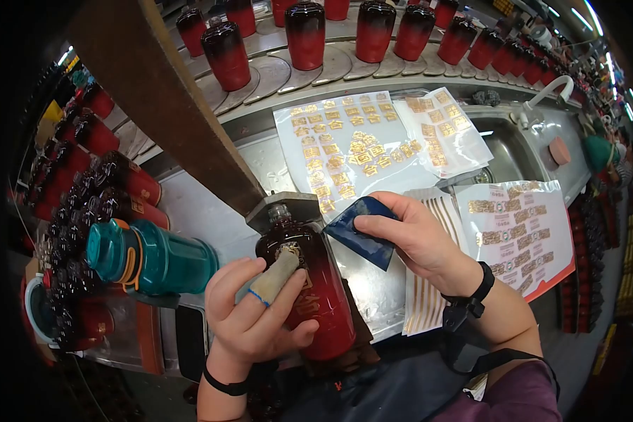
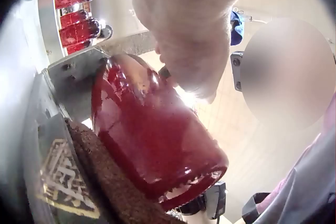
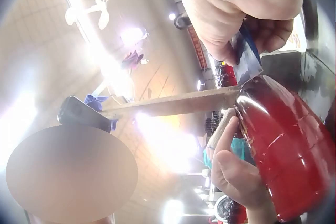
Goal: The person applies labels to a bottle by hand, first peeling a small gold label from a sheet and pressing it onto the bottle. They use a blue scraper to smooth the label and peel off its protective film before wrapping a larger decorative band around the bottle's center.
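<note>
**While the bottle lies clamped, both hands work at its shoulder**

As the head view shows it, the bottle (image 1: 306, 281) is a glossy, faceted piece, red at the body and shading to black near the neck, with gold characters on its face. It lies tilted on a coarse brown pad (image 2: 110, 182). Its long axis runs from the base, close to the person's body, up and away to the neck. The neck sits under a dull metal bracket (image 1: 288, 207) at the foot of a slanting wooden beam (image 1: 169, 105).

My left hand (image 1: 250, 309) curls round the bottle's middle, and its forefinger, in a cloth sleeve (image 1: 274, 276), presses on the gold mark. My right hand (image 1: 418, 235) pinches a thin, stiff blue card (image 1: 362, 232), whose edge meets the bottle's shoulder in the right wrist view.

Room is tight on the left, where a teal flask (image 1: 155, 257) lies just beside the bottle. To the right the tabletop (image 1: 190, 204) carries only flat, shiny sheets (image 1: 352, 148) of gold labels, with a steel sink (image 1: 513, 151) beyond them.
</note>
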Motion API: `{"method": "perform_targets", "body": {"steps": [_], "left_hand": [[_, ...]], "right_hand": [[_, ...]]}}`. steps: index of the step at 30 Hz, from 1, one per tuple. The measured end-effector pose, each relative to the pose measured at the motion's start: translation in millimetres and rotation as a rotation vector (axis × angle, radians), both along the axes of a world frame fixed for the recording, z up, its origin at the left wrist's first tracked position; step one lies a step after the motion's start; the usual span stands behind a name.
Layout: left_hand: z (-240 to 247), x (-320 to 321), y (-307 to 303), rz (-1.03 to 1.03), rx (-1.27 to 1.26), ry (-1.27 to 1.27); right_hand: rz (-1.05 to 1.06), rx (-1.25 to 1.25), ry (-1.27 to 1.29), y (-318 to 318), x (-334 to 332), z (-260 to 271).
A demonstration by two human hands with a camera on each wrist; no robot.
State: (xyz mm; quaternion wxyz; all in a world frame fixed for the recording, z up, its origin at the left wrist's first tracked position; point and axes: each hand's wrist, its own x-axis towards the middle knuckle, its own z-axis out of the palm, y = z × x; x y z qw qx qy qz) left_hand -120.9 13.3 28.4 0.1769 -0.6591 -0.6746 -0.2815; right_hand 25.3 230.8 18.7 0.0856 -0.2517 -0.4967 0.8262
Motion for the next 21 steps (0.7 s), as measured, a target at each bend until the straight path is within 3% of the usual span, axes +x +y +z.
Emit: {"method": "perform_targets", "body": {"steps": [16,21], "left_hand": [[-4,0,-11,-0.056,-0.074,-0.004],[-1,1,-6,0.054,-0.067,0.002]], "right_hand": [[-0.071,-0.038,-0.023,2,3,-1],[-0.076,-0.046,-0.021,2,1,-2]]}}
